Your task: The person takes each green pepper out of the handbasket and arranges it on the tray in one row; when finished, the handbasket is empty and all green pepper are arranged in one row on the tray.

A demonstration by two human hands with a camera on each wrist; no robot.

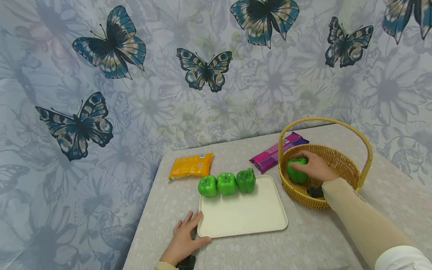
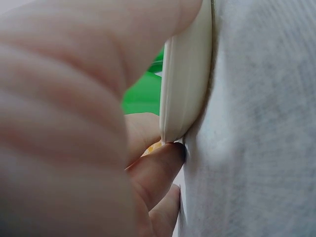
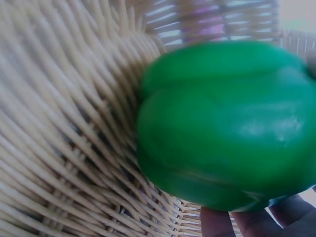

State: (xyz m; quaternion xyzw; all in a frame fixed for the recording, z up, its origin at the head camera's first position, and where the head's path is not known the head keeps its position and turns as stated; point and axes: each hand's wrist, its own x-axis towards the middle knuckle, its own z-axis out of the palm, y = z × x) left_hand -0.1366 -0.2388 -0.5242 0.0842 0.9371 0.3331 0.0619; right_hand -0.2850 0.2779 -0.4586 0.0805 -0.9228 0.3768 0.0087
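Note:
Inside the wicker basket (image 1: 341, 165), my right hand (image 1: 315, 165) grips a green bell pepper (image 1: 297, 171). The right wrist view shows this pepper (image 3: 227, 123) large, close beside the woven wall, with fingertips (image 3: 256, 223) along its lower side. My left hand (image 1: 185, 237) is spread at the near left corner of a cream tray (image 1: 243, 215). Its thumb lies at the front edge and its fingers touch the left side. Three green bell peppers stand in a row along the tray's far edge: left (image 1: 207, 186), middle (image 1: 226, 184) and right (image 1: 246, 181).
An orange packet (image 1: 191, 165) lies behind the peppers at the left. A purple and pink packet (image 1: 270, 154) lies behind the tray, partly hidden by the basket. The basket's tall handle (image 1: 324, 119) arches over it. A butterfly-patterned wall covering (image 1: 162, 105) borders the table (image 1: 162, 202).

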